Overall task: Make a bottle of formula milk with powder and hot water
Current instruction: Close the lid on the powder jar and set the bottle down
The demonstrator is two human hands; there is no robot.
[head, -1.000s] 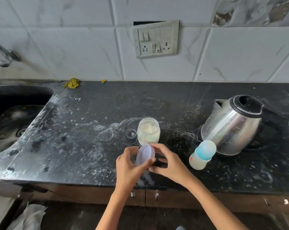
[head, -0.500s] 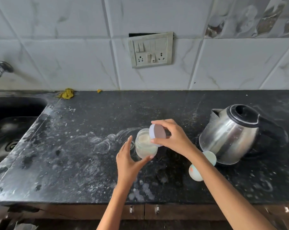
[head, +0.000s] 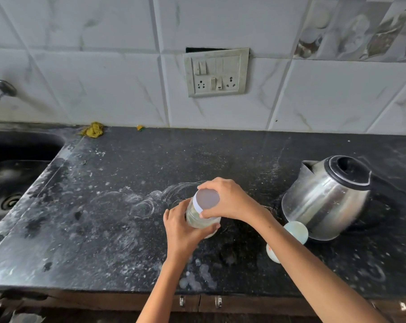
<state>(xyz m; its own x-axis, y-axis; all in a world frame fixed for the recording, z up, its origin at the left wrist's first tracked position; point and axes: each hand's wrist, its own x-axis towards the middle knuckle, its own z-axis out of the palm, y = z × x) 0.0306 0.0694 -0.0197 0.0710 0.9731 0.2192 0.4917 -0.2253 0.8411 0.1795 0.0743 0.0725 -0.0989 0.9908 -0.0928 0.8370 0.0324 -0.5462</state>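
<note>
Centrally, a black counter (head: 104, 206) is seen, bounded at the rear by the tiled wall (head: 104, 78), at the left by a sink (head: 8, 173) and at the front by its own edge above the cabinet doors. Most open room lies left of and behind the hands; the surface there is bare apart from white smears and a yellow scrap (head: 93, 129) at the wall.

A steel kettle (head: 325, 197) with a black lid is placed at the right, spout toward the wall. A switch plate (head: 217, 72) is mounted on the wall above the middle of the counter. No brand, label or legible writing can be made out on any item.

The jar (head: 198, 217) is located at the counter's middle, its long axis tilted from vertical, mouth toward the camera and right. It is gripped around its lower body by the left hand (head: 182, 231). The right hand (head: 230, 199) is closed over the lid (head: 207, 199), which sits on the jar's mouth; whether the lid is fully seated cannot be told.

A bottle (head: 294, 231) with a pale blue cap lies just beside the kettle's base, partly hidden by the right forearm.
</note>
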